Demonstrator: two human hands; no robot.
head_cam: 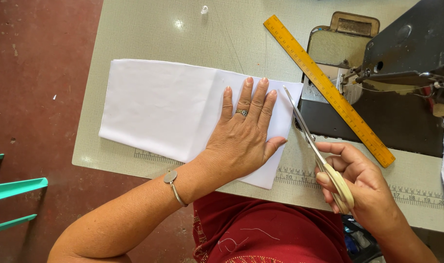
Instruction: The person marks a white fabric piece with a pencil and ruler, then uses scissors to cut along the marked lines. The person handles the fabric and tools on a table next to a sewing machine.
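Left hand (244,139): flat on white cloth (173,114), fingers spread.
Right hand (360,182): clamped on scissors (319,156) (blades just beside cloth's right edge).
Nearby: ruler (329,90).

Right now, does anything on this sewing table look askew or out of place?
Only the yellow ruler: it lies diagonally, one end up on the sewing machine base. The white fabric lies flat.

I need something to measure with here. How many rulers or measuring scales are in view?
2. A loose yellow ruler lies diagonally across the sewing machine; a printed scale runs along the table edge, partly hidden under the white fabric.
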